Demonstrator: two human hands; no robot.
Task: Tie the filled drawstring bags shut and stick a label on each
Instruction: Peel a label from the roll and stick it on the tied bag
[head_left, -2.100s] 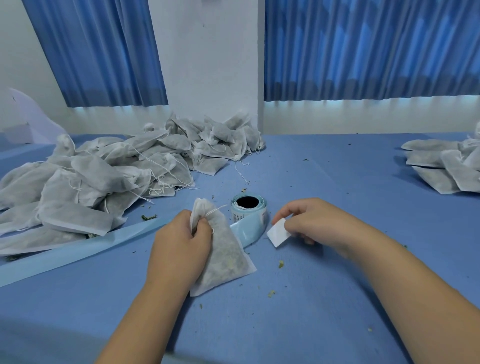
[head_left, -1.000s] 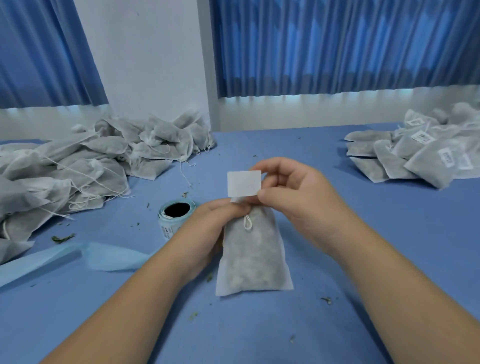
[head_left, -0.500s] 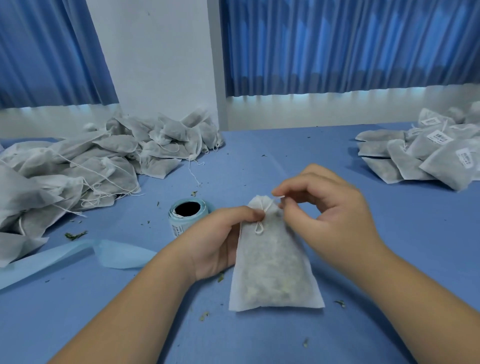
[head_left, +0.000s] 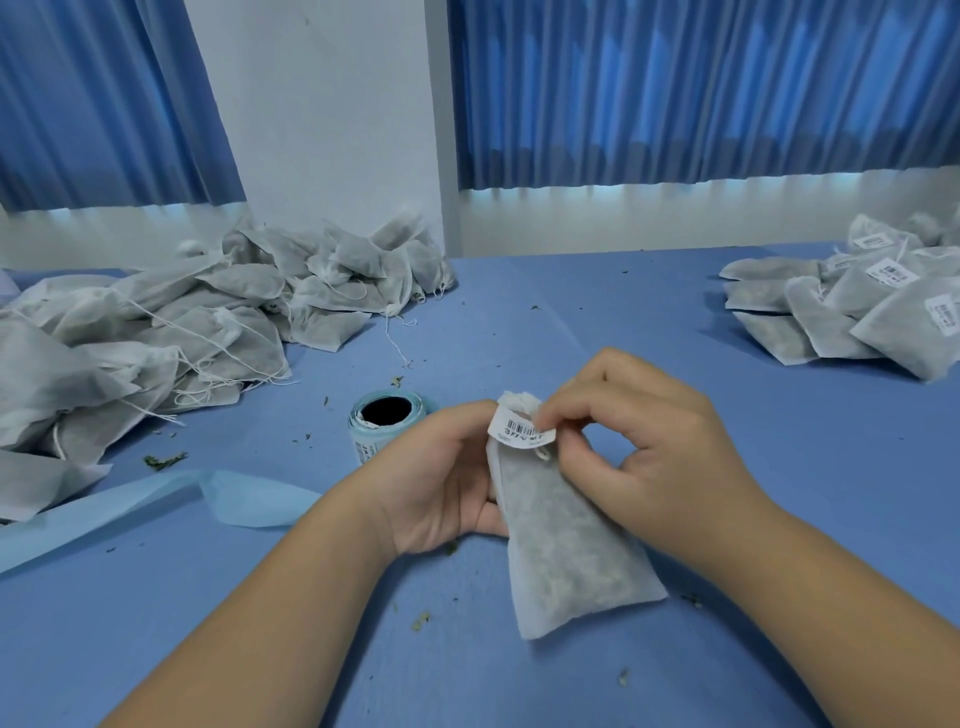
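Right grip (head_left: 654, 441) pinches the label (head_left: 522, 430) between thumb and forefinger at the neck of the bag (head_left: 566, 545). Left grip (head_left: 441, 478) curls round that neck from the other side, and the bag trails down beneath both. Labelling seems to be the step in hand, as the neck looks already tied. Next, press the label flat, then move the bag to the labelled pile (head_left: 857, 312), well right of the right grip.

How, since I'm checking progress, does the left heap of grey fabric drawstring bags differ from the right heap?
The left heap shows no labels; bags in the right heap carry white barcode labels. The left heap trails long loose strings; the right heap shows hardly any. Both are grey bags on the blue table.
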